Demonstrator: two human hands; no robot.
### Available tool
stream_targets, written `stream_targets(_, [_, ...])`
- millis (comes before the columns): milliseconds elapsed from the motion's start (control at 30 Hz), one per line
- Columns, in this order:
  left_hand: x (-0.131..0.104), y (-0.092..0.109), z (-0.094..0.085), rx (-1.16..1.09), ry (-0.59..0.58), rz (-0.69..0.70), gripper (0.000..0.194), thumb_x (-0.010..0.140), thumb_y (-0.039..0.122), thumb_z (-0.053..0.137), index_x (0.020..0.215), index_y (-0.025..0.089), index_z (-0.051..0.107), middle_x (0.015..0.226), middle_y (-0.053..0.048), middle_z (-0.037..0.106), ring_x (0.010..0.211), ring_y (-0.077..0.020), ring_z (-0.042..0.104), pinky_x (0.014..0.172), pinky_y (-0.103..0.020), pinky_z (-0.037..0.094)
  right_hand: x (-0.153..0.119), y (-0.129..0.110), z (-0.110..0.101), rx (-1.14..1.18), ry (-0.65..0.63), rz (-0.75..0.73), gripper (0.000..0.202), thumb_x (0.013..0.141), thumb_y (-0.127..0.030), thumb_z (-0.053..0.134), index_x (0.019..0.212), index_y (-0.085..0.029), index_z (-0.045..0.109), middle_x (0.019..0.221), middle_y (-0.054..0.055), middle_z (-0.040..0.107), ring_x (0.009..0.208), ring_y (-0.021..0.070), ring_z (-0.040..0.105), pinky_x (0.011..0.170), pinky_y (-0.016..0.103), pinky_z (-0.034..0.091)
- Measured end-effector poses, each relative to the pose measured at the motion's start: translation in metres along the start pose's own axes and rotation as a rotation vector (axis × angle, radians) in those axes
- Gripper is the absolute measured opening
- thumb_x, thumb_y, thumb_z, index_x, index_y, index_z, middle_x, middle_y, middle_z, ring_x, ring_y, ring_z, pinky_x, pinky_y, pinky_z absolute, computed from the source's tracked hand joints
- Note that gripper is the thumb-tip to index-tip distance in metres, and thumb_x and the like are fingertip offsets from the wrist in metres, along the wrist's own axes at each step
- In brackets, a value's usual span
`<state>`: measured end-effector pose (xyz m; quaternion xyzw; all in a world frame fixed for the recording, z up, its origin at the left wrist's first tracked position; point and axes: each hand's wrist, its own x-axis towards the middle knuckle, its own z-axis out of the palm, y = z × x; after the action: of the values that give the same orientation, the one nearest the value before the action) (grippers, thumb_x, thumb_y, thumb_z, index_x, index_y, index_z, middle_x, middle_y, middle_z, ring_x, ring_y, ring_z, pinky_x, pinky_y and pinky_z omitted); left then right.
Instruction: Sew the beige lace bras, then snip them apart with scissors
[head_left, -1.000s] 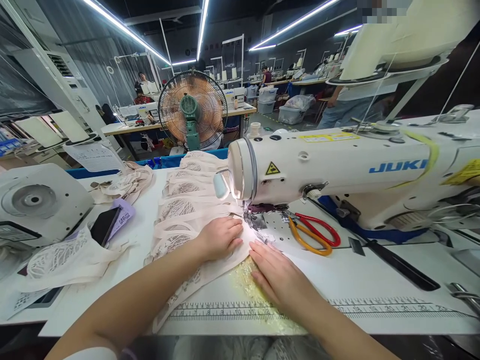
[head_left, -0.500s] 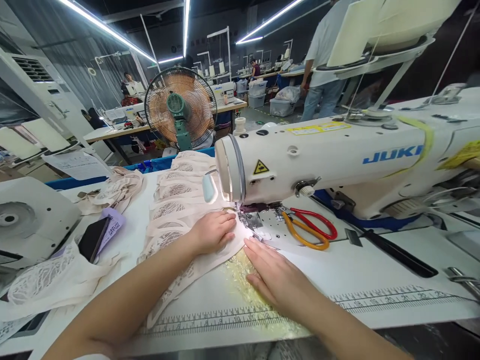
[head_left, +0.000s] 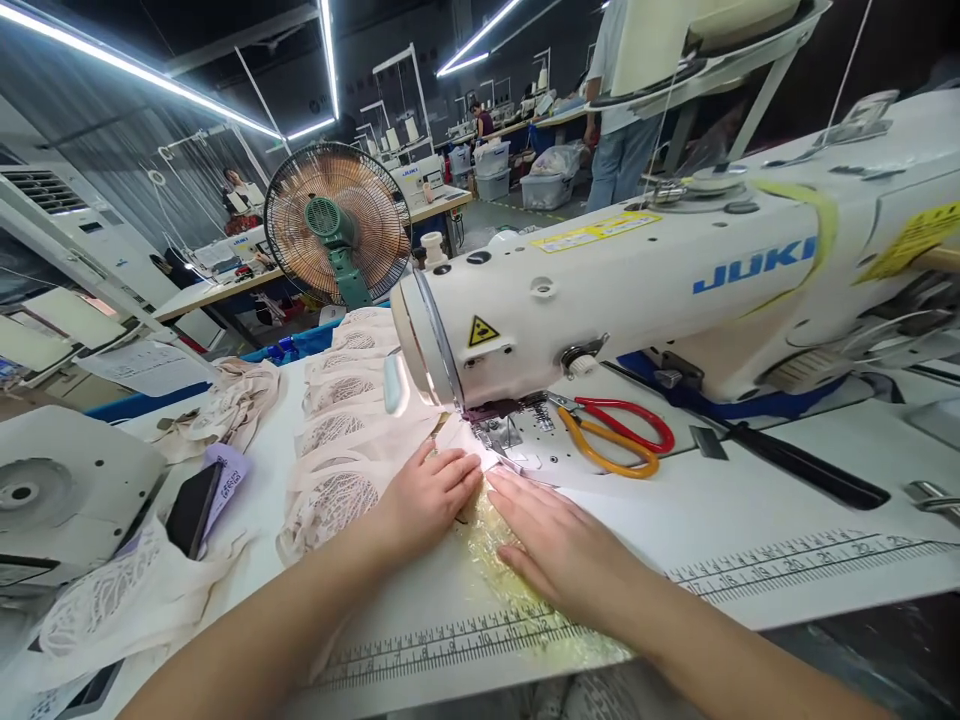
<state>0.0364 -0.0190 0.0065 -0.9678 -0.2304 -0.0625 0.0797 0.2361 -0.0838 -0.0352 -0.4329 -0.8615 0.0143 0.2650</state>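
While the fingers of the left hand [head_left: 431, 495] curl close together on pale fabric [head_left: 455, 437] at the needle end of the sewing machine [head_left: 525, 310], any pinch hidden, the right hand [head_left: 559, 535] lies flat, fingers pressed together, thumb apart. Lace pieces [head_left: 337, 435] crowd the machine's left, leaving little room; scissors [head_left: 598, 458] lie just right of its needle end. Nearer than the machine, bare table [head_left: 637, 525] opens rightward to a ruler [head_left: 780, 570] along the front edge.
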Motion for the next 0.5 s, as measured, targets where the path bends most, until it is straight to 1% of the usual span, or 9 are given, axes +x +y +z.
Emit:
stream_targets(167, [0.003, -0.02, 0.004, 0.04, 0.007, 0.024, 0.032, 0.095, 0.017, 0.034, 0.121, 0.015, 0.053, 0.127, -0.008, 0.057, 0.119, -0.0236, 0.049, 0.101, -0.049, 0.035, -0.002, 0.0, 0.001, 0.024, -0.004, 0.006, 0.043, 0.084, -0.022, 0.046, 0.123, -0.006, 0.052, 0.134, 0.016, 0.048, 0.125, 0.0271, 0.043, 0.099, 0.044, 0.044])
stream_targets(267, [0.007, -0.029, 0.006, 0.058, -0.002, 0.033, 0.032, 0.095, 0.016, 0.033, 0.12, 0.016, 0.054, 0.126, -0.007, 0.057, 0.119, -0.0225, 0.048, 0.102, -0.048, 0.034, -0.002, -0.001, 0.001, 0.013, -0.016, 0.006, 0.043, 0.084, -0.022, 0.046, 0.123, -0.005, 0.052, 0.133, 0.017, 0.049, 0.125, 0.0275, 0.044, 0.097, 0.044, 0.045])
stream_targets(333, [0.009, -0.032, 0.008, 0.069, -0.008, 0.025, 0.032, 0.095, 0.016, 0.034, 0.12, 0.016, 0.054, 0.126, -0.007, 0.057, 0.12, -0.0225, 0.048, 0.102, -0.049, 0.033, 0.0, 0.0, -0.001, -0.003, -0.016, 0.002, 0.043, 0.084, -0.022, 0.045, 0.123, -0.004, 0.052, 0.133, 0.018, 0.049, 0.124, 0.0283, 0.044, 0.096, 0.045, 0.045])
stream_targets(433, [0.01, -0.033, 0.009, 0.086, -0.018, -0.002, 0.032, 0.094, 0.016, 0.036, 0.12, 0.017, 0.053, 0.128, -0.008, 0.056, 0.121, -0.0241, 0.046, 0.102, -0.051, 0.031, 0.005, 0.001, -0.009, -0.006, 0.011, -0.025, 0.041, 0.086, -0.022, 0.041, 0.12, -0.003, 0.054, 0.131, 0.019, 0.05, 0.122, 0.0289, 0.046, 0.095, 0.046, 0.047])
stream_targets(500, [0.005, -0.029, 0.005, 0.095, -0.03, -0.038, 0.033, 0.091, 0.015, 0.037, 0.12, 0.018, 0.052, 0.129, -0.009, 0.054, 0.122, -0.0257, 0.045, 0.102, -0.053, 0.03, 0.001, -0.002, -0.016, 0.033, 0.022, -0.054, 0.038, 0.088, -0.022, 0.038, 0.117, -0.007, 0.057, 0.129, 0.016, 0.053, 0.12, 0.0268, 0.049, 0.095, 0.043, 0.047])
